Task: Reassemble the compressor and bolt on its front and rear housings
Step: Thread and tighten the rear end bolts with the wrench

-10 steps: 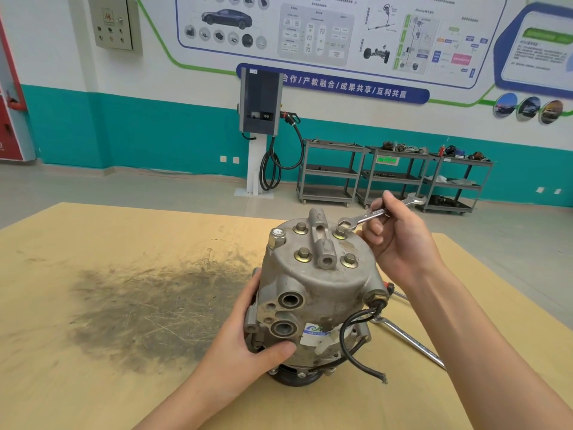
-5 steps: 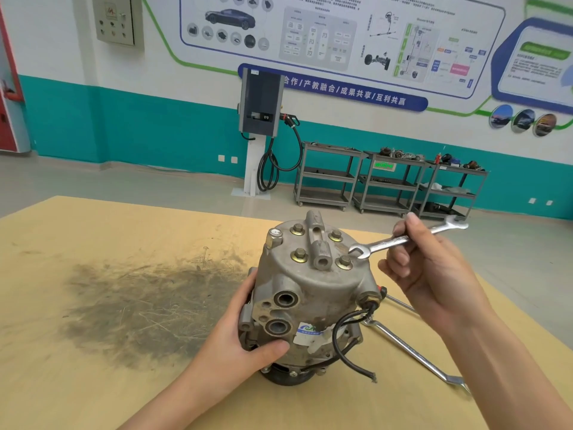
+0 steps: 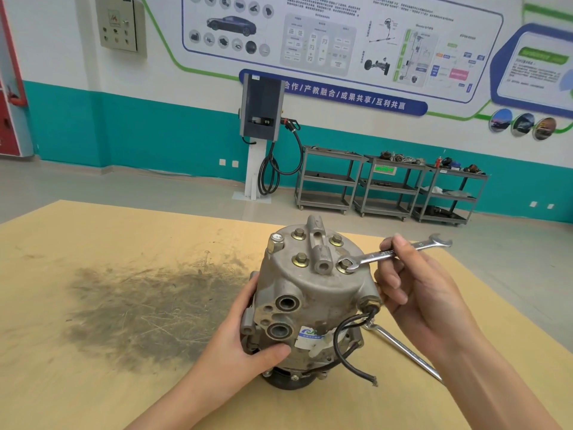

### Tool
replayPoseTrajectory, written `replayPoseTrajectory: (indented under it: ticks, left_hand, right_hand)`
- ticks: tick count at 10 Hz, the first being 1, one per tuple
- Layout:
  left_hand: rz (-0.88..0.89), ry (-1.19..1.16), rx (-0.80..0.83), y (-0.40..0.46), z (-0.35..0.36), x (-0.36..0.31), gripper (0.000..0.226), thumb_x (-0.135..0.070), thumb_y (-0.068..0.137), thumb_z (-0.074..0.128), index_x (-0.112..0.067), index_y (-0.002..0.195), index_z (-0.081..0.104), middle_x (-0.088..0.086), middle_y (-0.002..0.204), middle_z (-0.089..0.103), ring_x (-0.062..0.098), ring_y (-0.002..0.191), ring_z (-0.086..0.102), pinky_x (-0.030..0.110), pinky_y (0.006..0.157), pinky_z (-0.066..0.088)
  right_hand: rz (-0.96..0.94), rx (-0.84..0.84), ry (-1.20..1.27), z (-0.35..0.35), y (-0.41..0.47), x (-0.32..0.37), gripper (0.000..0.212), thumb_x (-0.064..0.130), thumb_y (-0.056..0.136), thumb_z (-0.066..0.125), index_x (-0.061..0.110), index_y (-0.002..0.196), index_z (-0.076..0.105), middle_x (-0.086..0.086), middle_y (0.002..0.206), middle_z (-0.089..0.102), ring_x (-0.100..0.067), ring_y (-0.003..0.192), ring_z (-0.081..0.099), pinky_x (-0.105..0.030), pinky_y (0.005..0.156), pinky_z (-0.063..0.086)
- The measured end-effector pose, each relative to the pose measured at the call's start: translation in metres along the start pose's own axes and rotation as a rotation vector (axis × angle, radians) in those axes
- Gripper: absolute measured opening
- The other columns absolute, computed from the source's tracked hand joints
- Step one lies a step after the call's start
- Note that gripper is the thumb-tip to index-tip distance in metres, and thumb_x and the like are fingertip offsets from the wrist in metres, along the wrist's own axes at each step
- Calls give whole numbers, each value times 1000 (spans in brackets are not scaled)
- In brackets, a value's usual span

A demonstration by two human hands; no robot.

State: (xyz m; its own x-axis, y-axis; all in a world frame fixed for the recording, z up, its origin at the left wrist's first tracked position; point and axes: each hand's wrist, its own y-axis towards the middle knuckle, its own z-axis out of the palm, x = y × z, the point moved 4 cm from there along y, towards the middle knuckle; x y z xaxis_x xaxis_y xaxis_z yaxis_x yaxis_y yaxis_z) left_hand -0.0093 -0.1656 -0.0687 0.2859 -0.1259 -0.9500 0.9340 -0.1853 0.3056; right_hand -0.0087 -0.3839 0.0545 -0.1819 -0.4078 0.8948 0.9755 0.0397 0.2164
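Head view: a compressor (image 3: 313, 308) is stood on end on the tan surface (image 3: 93, 383) and a wrench is set on one of its housing bolts.

The compressor's lower side is gripped by the left hand (image 3: 248, 346), thumb laid across the front below the two round ports. An open-end wrench (image 3: 393, 252) is pinched in the curled fingers of the right hand (image 3: 424, 290), its near jaw seated on the right-front bolt (image 3: 344, 265) of the top housing. Three other bolts are seen on that housing. A black cable (image 3: 350, 346) hangs from the compressor's right side. A second metal tool (image 3: 403, 349) lies on the surface behind the right wrist, beside a dark smudge (image 3: 139, 315) to the left.
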Motion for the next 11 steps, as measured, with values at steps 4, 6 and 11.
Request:
replayPoseTrajectory:
  ticks: [4, 6, 11]
  left_hand:
    - [4, 20, -11, 0, -1, 0, 108, -62, 50, 91, -53, 136, 26, -32, 128, 58, -5, 118, 58, 7, 85, 47]
    - [20, 57, -24, 0, -2, 1, 105, -63, 52, 90, -54, 136, 28, -32, 129, 58, -7, 118, 57, 6, 85, 46]
    - [6, 32, -21, -1, 1, -4, 112, -66, 43, 90, -49, 135, 27, -34, 125, 59, -9, 115, 58, 4, 83, 45]
  right_hand:
    - [-3, -17, 59, 1, -1, -8, 18, 26, 87, 52, 12, 81, 62, -2, 48, 40, -10, 34, 30, -15, 37, 36]
    - [53, 23, 25, 4, 5, -5, 19, 26, 90, 48, 11, 84, 58, -2, 49, 42, -9, 32, 28, -16, 37, 36]
    - [179, 101, -31, 10, 21, 3, 24, 21, 99, 43, 8, 83, 56, 0, 42, 35, -6, 28, 24, -17, 34, 35]
